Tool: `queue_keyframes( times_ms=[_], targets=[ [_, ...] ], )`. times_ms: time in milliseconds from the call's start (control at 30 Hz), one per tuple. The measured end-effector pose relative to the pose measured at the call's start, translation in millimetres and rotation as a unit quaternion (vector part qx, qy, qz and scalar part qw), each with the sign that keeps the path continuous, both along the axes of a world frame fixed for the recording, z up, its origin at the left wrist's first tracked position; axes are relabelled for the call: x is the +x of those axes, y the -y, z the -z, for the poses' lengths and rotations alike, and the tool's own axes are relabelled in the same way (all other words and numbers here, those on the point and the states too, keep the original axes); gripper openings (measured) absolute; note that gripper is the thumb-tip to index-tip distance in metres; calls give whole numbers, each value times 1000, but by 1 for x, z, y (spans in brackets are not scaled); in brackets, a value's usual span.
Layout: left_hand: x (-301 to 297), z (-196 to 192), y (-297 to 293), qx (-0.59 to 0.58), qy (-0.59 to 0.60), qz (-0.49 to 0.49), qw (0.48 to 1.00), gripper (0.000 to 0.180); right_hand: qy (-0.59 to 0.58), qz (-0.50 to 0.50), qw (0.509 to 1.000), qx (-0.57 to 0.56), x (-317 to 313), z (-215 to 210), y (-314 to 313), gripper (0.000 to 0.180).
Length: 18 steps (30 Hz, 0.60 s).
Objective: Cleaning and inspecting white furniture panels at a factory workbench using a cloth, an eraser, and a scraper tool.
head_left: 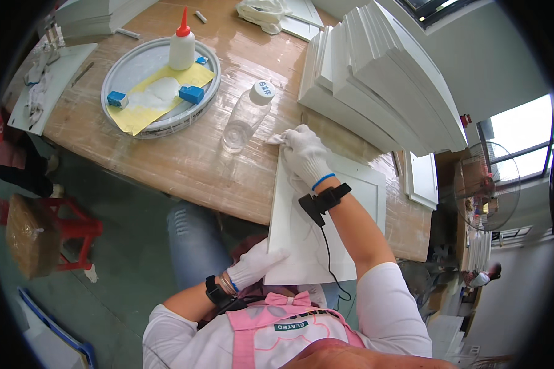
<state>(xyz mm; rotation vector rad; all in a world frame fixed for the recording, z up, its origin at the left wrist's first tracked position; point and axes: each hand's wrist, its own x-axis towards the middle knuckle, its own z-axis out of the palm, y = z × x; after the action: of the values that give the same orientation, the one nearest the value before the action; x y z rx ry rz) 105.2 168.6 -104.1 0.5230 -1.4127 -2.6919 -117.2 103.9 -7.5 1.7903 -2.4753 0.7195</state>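
A white framed panel (314,246) lies in front of me, its near part reaching past the table edge over my lap. My left hand (255,265), in a white knitted glove, grips the panel's near left edge. My right hand (305,150), gloved the same way, is closed on a white cloth (278,139) at the panel's far left corner. Left of that hand stands a clear bottle (246,118) with a white cap and some clear liquid.
A round white lid (109,83) holds a red-tipped squeeze bottle (182,50), yellow sandpaper (132,122) with white powder, and blue blocks (192,94). Stacked white panels (375,80) rise at the right. A fan (486,187) stands beyond; a red stool (83,230) is at left.
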Motion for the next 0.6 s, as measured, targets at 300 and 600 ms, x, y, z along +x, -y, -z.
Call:
queue_keyframes(
  times_ms=[300,600],
  targets=[
    [-1,-10,1,52,28,15,998,50,-16,-1,997,76,-6,-7,-14,9],
    [2,-13,-3,90,60,-23,994,45,-3,20,995,102,1,6,-26,16]
  ],
)
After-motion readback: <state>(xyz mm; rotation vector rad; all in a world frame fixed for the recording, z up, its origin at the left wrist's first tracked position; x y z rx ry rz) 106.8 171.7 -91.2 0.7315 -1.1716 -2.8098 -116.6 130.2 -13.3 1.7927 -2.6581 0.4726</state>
